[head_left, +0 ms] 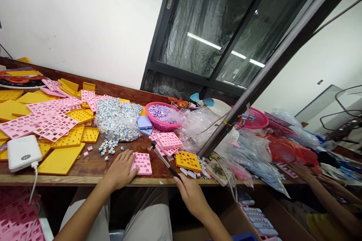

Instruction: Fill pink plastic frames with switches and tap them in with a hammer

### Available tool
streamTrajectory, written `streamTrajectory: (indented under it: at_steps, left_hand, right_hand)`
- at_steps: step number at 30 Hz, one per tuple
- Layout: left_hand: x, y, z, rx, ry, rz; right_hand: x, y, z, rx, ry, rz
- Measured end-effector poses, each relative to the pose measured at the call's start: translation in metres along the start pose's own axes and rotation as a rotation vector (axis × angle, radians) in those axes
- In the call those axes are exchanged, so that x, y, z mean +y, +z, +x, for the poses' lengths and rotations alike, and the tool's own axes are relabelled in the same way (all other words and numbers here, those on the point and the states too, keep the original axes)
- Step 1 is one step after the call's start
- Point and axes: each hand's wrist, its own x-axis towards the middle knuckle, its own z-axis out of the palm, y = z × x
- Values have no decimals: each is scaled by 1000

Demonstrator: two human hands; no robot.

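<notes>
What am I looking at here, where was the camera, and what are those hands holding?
There is no machine: these are one person's bare hands, in a single picture from a camera worn on their head, looking forward and down. The left hand rests against a flat pink plastic grid plate. The right hand holds a slim, black-handled tool in its fingers. On the brown wooden table lie flat yellow plastic plates, clear plastic bags of small blue-and-white pieces and a round pink plastic basket of purple pieces.
</notes>
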Motion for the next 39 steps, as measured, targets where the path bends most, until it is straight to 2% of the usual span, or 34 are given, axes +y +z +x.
streamTrajectory:
  at_steps: [3,7,13,18,23,27,31,34,36,39]
  left_hand:
    - [0,-1,0,-11,2,-6]
    - [0,-1,0,-5,4,-24]
    - [0,-2,1,0,7,-34]
    - [1,-4,4,12,-47,-27]
    - [1,0,6,12,-73,-1]
    - [4,-2,8,5,-88,-4]
    - [-3,-14,9,-59,-111,-55]
    - [-15,-24,7,-127,-38,-94]
    - [-22,-26,6,-128,8,-72]
    - [-23,-25,4,-97,10,-24]
  right_hand:
    - [-2,-5,-8,48,-28,98]
    - [2,-9,-20,-2,27,22]
    - [-5,-14,-31,-27,12,2]
    - [-4,-21,-45,18,-4,145]
    - [10,-10,-62,-28,51,-10]
    - [12,1,-64,0,60,-14]
    - [2,-3,-57,-12,62,-61]
    - [-13,-5,-53,47,16,145]
    - [-21,-1,-51,58,-12,264]
    - [-28,9,-50,0,-21,167]
